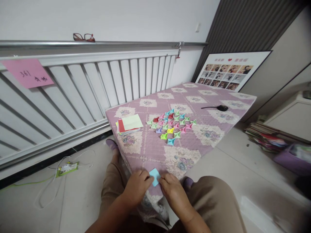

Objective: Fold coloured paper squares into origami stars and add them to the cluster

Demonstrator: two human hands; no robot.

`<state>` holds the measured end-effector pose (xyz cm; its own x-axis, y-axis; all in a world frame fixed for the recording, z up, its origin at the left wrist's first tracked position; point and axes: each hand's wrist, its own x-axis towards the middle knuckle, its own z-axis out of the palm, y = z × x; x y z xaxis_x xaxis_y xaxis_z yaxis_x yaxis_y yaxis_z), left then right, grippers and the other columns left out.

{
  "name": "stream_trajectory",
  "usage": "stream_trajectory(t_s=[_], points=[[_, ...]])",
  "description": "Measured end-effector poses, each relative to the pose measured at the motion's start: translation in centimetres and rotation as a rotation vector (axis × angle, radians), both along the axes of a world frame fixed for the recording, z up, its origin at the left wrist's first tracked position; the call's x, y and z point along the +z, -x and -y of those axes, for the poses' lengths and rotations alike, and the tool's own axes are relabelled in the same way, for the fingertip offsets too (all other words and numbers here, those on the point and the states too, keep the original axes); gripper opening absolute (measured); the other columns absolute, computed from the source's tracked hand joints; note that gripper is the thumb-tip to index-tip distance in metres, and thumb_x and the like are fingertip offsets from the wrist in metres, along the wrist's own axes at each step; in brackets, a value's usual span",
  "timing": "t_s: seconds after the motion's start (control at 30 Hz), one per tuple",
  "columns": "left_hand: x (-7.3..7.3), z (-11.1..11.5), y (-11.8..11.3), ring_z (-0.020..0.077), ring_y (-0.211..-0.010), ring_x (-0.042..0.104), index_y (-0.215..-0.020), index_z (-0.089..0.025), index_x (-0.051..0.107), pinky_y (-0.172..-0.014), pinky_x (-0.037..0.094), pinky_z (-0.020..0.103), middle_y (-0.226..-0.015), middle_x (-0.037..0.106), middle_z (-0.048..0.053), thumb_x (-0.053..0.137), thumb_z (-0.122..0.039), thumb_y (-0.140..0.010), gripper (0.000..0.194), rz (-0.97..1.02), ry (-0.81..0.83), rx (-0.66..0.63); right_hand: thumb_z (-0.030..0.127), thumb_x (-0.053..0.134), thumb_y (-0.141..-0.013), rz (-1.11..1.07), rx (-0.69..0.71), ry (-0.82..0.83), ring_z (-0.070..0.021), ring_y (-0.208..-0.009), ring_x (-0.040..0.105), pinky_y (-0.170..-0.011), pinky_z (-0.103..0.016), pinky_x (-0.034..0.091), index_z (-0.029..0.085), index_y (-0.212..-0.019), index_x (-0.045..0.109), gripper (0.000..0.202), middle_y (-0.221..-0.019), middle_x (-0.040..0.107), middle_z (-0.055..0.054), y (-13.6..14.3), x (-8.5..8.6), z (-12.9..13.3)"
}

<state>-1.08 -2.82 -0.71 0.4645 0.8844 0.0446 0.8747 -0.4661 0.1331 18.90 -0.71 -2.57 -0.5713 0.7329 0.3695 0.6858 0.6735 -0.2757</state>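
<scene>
A small folded square of light blue paper [155,176] lies at the near corner of the cloth-covered table [155,158]. My left hand [138,186] grips its left edge with bent fingers. On the opposite side, my right hand [172,187] pinches the paper's right edge between thumb and fingers. Farther up the cloth stand several small folded paper figures [170,130] in blue, green, pink, red, yellow and purple, arranged close together. Left of them is a stack of coloured paper sheets [132,122], with a pale green sheet on top and red beneath it.
A black object with a cord [222,107] rests on the table's right side. A white radiator [136,76] runs along the wall, with glasses [84,37] on the pipe above. A power strip [68,168] and cables lie on the floor at left.
</scene>
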Motion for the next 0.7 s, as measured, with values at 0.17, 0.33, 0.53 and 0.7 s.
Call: stream_trajectory(t_s=[0.17, 0.33, 0.53, 0.7], points=[[0.3, 1.5, -0.3, 0.0255, -0.101, 0.050, -0.131, -0.035, 0.048, -0.082, 0.045, 0.038, -0.118, 0.055, 0.007, 0.047, -0.027, -0.096, 0.036, -0.016, 0.040, 0.020, 0.011, 0.053, -0.088, 0.024, -0.018, 0.036, -0.0216, -0.087, 0.055, -0.079, -0.036, 0.045, 0.022, -0.106, 0.064, 0.023, -0.096, 0.063, -0.005, -0.2, 0.8, 0.9], [0.0, 2.6, -0.6, 0.0277, -0.109, 0.047, -0.134, -0.037, 0.045, -0.087, 0.045, 0.042, -0.132, 0.048, 0.009, 0.046, -0.026, -0.096, 0.040, -0.027, 0.044, 0.062, 0.015, 0.059, -0.085, 0.004, -0.092, 0.108, -0.0226, -0.088, 0.058, -0.079, -0.037, 0.045, 0.023, -0.103, 0.064, 0.020, -0.094, 0.064, -0.005, 0.5, 1.6, 0.8], [0.5, 3.0, -0.5, 0.0292, -0.117, 0.043, -0.133, -0.037, 0.046, -0.092, 0.043, 0.044, -0.137, 0.044, 0.008, 0.049, -0.024, -0.094, 0.041, -0.013, 0.097, 0.066, 0.017, 0.062, -0.081, 0.031, -0.240, 0.217, -0.0219, -0.080, 0.060, -0.072, -0.033, 0.043, 0.022, -0.084, 0.062, 0.006, -0.083, 0.063, -0.004, 1.7, 3.0, -0.7], [1.6, 1.5, -0.7, 0.0227, -0.109, 0.050, -0.124, -0.024, 0.055, -0.096, 0.040, 0.035, -0.121, 0.057, 0.007, 0.046, -0.018, -0.094, 0.032, 0.135, 0.177, 0.114, 0.014, 0.063, -0.076, 0.015, -0.266, 0.332, -0.0197, -0.080, 0.060, -0.070, -0.029, 0.040, 0.022, -0.083, 0.058, 0.012, -0.083, 0.064, -0.002, 1.9, 3.5, -1.7]])
